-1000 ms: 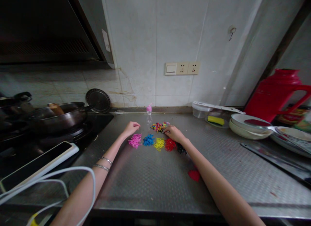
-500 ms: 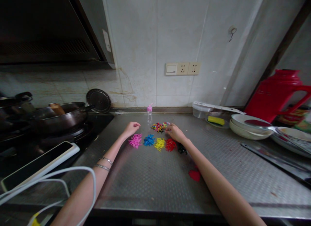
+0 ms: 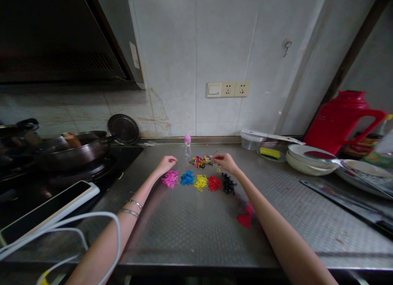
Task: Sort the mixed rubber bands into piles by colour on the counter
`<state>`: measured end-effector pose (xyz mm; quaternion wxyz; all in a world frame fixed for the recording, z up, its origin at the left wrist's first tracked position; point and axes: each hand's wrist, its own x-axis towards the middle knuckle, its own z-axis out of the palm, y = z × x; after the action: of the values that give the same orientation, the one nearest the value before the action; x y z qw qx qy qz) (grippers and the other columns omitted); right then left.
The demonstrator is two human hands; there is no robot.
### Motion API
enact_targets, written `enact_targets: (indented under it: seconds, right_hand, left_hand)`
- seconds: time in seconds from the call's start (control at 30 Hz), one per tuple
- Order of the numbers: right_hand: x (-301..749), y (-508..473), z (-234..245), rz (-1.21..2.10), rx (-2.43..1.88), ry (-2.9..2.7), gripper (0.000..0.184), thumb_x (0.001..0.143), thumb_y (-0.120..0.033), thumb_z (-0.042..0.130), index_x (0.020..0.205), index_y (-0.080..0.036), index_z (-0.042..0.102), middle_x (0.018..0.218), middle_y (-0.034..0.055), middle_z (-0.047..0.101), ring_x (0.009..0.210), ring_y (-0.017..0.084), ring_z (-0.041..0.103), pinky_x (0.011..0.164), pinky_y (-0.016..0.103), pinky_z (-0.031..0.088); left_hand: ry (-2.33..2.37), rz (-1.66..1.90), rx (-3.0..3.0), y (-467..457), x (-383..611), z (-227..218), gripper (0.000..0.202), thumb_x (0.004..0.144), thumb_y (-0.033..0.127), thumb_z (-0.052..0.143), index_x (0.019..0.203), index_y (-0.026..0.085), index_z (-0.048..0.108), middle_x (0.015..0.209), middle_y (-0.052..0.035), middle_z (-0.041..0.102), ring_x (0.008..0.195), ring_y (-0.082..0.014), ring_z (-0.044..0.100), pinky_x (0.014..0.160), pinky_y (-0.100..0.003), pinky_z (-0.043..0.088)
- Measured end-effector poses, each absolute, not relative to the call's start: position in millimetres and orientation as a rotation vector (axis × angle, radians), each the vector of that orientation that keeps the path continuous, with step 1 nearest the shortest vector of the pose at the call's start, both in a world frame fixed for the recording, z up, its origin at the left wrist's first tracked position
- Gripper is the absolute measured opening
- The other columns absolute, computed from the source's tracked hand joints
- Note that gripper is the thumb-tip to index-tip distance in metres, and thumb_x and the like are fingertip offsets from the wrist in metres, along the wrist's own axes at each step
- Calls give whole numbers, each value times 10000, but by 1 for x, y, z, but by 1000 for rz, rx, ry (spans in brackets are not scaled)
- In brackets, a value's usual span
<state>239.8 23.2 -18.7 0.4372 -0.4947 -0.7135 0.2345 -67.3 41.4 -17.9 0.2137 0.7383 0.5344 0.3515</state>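
My left hand (image 3: 166,164) hovers just behind a pile of pink rubber bands (image 3: 170,178), its fingers curled together; what it holds, if anything, I cannot make out. My right hand (image 3: 226,162) is pinched beside the mixed-colour rubber bands (image 3: 201,161), and whatever lies between its fingertips is too small to name. Under those fingers, one yellow rubber band (image 3: 218,170) lies apart. Separate piles of blue rubber bands (image 3: 187,178), yellow rubber bands (image 3: 200,182), red rubber bands (image 3: 214,183) and black rubber bands (image 3: 228,183) form a row nearer me.
Behind the mixed pile stands a small clear bottle with a pink top (image 3: 188,145). A red heart-shaped piece (image 3: 245,220) lies by my right forearm. Bowls (image 3: 310,164), a knife (image 3: 346,205) and a red thermos (image 3: 340,121) are at right; a pan (image 3: 73,148) and white cable (image 3: 118,232) at left.
My right hand has moved right and slightly up, away from the mixed pile, uncovering the black rubber bands and a single yellow one. My left hand has hardly moved. The view has shifted slightly.
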Motion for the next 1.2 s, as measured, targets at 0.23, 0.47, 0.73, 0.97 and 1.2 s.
enact_targets:
  seconds: [0.23, 0.47, 0.73, 0.97, 1.2]
  right_hand:
    - [268, 15, -2, 811, -1172, -1705, 272, 593, -319, 630, 766, -111, 660, 637, 32, 631, 543, 99, 531, 516, 209, 442]
    - [305, -13, -3, 1091, -1328, -1770, 336, 591, -270, 657, 892, -121, 655, 792, 64, 668, 654, 120, 581, 566, 209, 467]
    - [310, -10, -3, 1052, -1424, -1928, 283, 629, -220, 618, 898, -144, 664, 801, 58, 678, 649, 124, 592, 497, 178, 439]
    - [313, -10, -8, 1099, -1414, -1957, 284, 634, -179, 580, 907, -164, 658, 853, 43, 675, 699, 134, 601, 480, 163, 430]
    - [316, -2, -16, 715, -1478, -1886, 289, 647, -146, 506, 890, -124, 662, 755, 49, 673, 599, 120, 573, 471, 176, 424]
  left_hand:
    - [1486, 966, 2053, 37, -64, -14, 238, 664, 157, 477, 815, 99, 653, 785, -77, 665, 719, -158, 598, 702, -258, 457]
    - [1461, 947, 2060, 34, -61, -14, 244, 653, 166, 480, 810, 99, 655, 778, -76, 666, 723, -162, 598, 705, -261, 455]
    - [1450, 905, 2092, 37, -63, -18, 252, 662, 196, 477, 818, 104, 653, 778, -70, 665, 728, -163, 595, 701, -259, 448]
    - [1443, 903, 2113, 42, -63, -23, 258, 654, 192, 466, 812, 114, 655, 781, -65, 666, 726, -160, 598, 693, -249, 446]
    - [1429, 907, 2106, 38, -59, -19, 258, 654, 192, 472, 816, 110, 655, 805, -73, 668, 733, -160, 600, 691, -247, 450]
